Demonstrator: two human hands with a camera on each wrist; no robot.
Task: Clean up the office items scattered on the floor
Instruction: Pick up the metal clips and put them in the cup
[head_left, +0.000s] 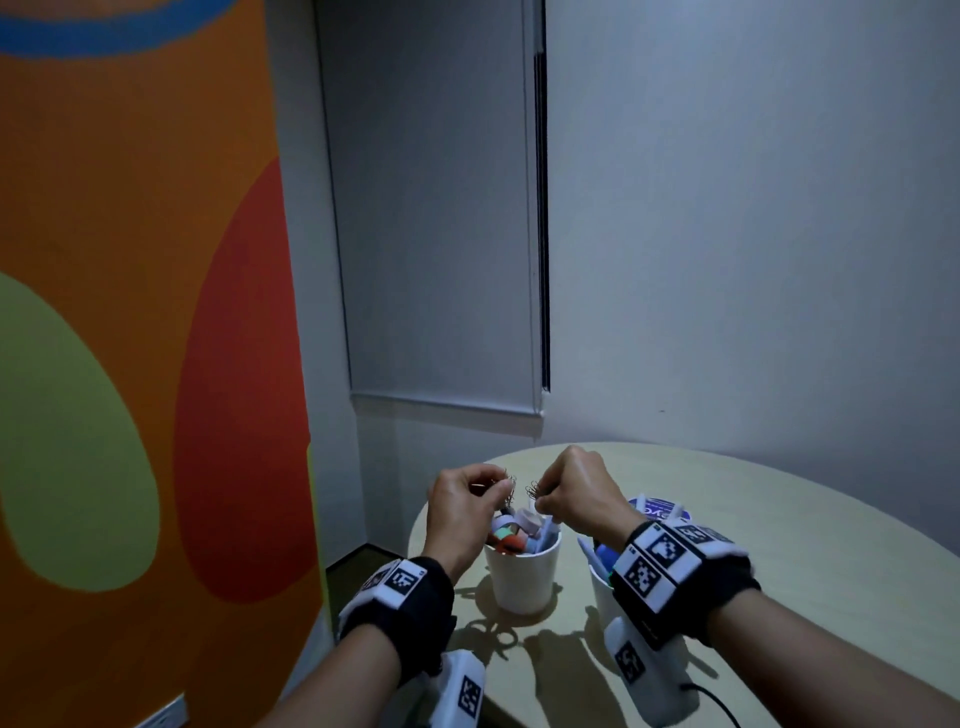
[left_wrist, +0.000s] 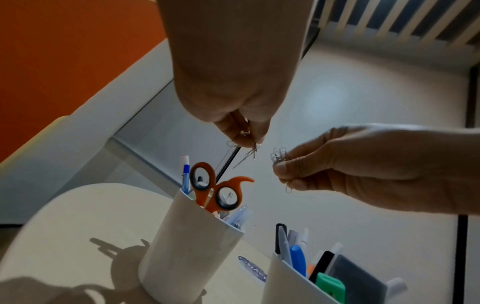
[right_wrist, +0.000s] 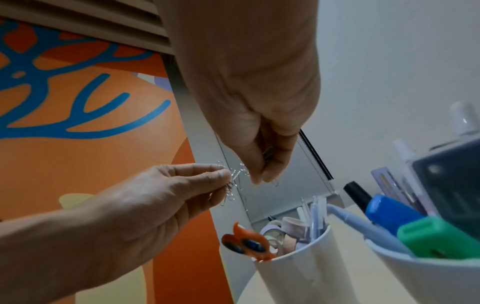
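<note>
Both hands hover over a white cup (head_left: 522, 577) on the round table (head_left: 779, 545). My left hand (head_left: 470, 499) pinches a small cluster of metal paper clips (head_left: 509, 491), seen in the left wrist view as a hanging bunch (left_wrist: 250, 151). My right hand (head_left: 569, 496) pinches a second bunch of paper clips (head_left: 532, 489), which shows in the left wrist view (left_wrist: 279, 155). The two hands are a few centimetres apart. The cup (left_wrist: 192, 242) holds orange scissors (left_wrist: 215, 189), pens and tape rolls (right_wrist: 275, 230).
A second white cup (left_wrist: 291, 286) with pens, a blue marker (right_wrist: 389, 211) and a green item (right_wrist: 436, 238) stands right of the first. A round blue sticker (head_left: 658, 512) lies on the table behind it. An orange patterned wall (head_left: 145, 312) is at left.
</note>
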